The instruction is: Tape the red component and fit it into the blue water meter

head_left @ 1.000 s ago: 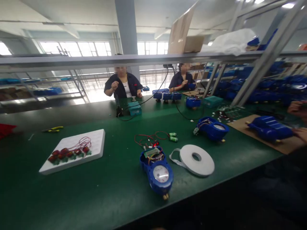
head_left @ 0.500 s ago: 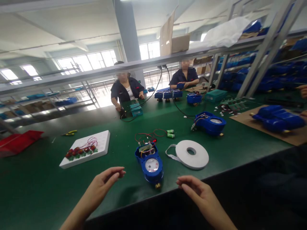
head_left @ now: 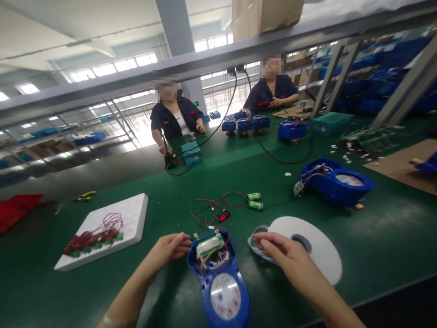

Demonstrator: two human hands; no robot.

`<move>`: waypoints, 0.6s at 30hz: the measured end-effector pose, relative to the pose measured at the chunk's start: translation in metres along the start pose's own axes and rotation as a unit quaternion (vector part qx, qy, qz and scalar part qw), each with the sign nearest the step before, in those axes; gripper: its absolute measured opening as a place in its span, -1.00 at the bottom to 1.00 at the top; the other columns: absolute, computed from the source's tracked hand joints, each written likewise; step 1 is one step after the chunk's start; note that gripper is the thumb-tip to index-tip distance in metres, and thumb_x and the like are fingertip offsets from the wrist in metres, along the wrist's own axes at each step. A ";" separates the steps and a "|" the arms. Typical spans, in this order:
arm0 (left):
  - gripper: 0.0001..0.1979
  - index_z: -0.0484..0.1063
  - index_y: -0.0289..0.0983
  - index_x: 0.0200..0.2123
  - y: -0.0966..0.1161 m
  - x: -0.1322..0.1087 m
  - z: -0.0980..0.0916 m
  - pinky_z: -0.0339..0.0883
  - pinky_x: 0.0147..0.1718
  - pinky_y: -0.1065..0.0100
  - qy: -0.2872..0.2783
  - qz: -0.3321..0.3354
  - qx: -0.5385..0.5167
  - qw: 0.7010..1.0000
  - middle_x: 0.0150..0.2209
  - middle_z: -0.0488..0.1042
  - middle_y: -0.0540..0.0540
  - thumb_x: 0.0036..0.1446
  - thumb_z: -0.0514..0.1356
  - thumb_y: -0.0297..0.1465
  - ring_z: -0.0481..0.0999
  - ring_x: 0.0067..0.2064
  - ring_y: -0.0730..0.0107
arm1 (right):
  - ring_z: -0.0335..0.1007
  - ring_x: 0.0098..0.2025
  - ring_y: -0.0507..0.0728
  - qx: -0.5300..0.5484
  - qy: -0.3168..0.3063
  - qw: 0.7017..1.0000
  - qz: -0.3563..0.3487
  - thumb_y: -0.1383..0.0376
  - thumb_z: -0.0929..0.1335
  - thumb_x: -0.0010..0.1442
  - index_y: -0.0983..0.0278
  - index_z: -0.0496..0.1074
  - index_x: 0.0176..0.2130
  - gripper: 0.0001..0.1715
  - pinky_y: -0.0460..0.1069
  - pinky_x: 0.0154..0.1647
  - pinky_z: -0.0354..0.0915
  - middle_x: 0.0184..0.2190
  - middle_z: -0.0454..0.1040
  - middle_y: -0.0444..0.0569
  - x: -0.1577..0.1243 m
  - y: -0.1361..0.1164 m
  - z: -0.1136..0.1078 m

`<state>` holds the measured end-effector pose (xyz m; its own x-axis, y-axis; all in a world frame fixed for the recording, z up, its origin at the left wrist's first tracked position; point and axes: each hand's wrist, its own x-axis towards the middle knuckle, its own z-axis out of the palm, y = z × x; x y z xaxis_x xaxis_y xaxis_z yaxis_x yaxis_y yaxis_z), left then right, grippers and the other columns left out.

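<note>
A blue water meter [head_left: 225, 296] lies in front of me, its round dial toward me and its upper compartment uncovered, showing a circuit board [head_left: 209, 246] and coloured wires. My left hand [head_left: 167, 253] is at the meter's upper left edge, fingers stretched out and holding nothing; whether the fingertips touch the casing I cannot tell. To the right, my right hand [head_left: 285, 250] hovers over the loose end of a white tape roll [head_left: 324, 259], fingers extended and thumb apart. Beyond the meter lie a small module with a red lit display [head_left: 223, 215] and two green batteries [head_left: 255, 205], joined by red wires.
At left sits a white foam tray [head_left: 136, 223] with wired parts, near yellow-handled pliers [head_left: 85, 196] and a red bin [head_left: 18, 212]. A second open blue meter [head_left: 336, 182] lies at right. Two co-workers sit across the green table [head_left: 164, 196]; a shelf beam [head_left: 205, 59] crosses above.
My view has moved closer to the table. My left hand has come up to the meter's upper edge, and my right hand has moved forward over the tape's loose end.
</note>
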<state>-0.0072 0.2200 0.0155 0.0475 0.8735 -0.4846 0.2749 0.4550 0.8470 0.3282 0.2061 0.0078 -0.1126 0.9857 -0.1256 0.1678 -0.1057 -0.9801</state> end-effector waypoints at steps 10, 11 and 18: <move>-0.33 0.57 -0.40 -0.09 0.019 0.053 0.025 0.46 -0.09 0.27 -0.134 -0.044 -0.127 0.982 -0.06 0.58 -0.35 0.04 0.29 0.11 0.59 -0.02 0.07 | 0.38 -0.37 0.15 -0.075 -0.233 0.967 0.077 -0.31 0.36 0.02 0.38 0.63 -0.39 -0.20 0.01 -0.30 0.21 -0.45 0.57 0.04 0.099 -0.029 0.067; -0.35 0.57 -0.38 -0.08 0.021 0.056 0.026 0.46 -0.09 0.31 -0.138 -0.037 -0.147 0.979 -0.07 0.59 -0.33 0.02 0.32 0.09 0.59 -0.02 0.10 | 0.33 -0.42 0.12 -0.082 -0.245 0.963 0.077 -0.27 0.39 0.01 0.37 0.63 -0.41 -0.26 0.00 -0.34 0.16 -0.50 0.54 0.00 0.103 -0.032 0.070; -0.45 0.58 -0.43 -0.29 0.039 0.063 0.043 0.49 -0.20 0.46 -0.095 0.049 -0.278 0.955 -0.27 0.63 -0.26 -0.11 0.46 -0.03 0.59 -0.30 0.38 | 0.35 -0.38 0.10 0.041 -0.225 0.971 0.069 -0.14 0.47 -0.04 0.33 0.51 -0.50 -0.43 -0.01 -0.24 0.23 -0.48 0.52 -0.02 0.107 -0.037 0.087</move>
<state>0.0473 0.2855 0.0081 0.2352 0.8932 -0.3832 -0.2899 0.4408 0.8495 0.2245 0.3039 0.0173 -0.5136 0.8062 -0.2938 0.1356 -0.2619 -0.9555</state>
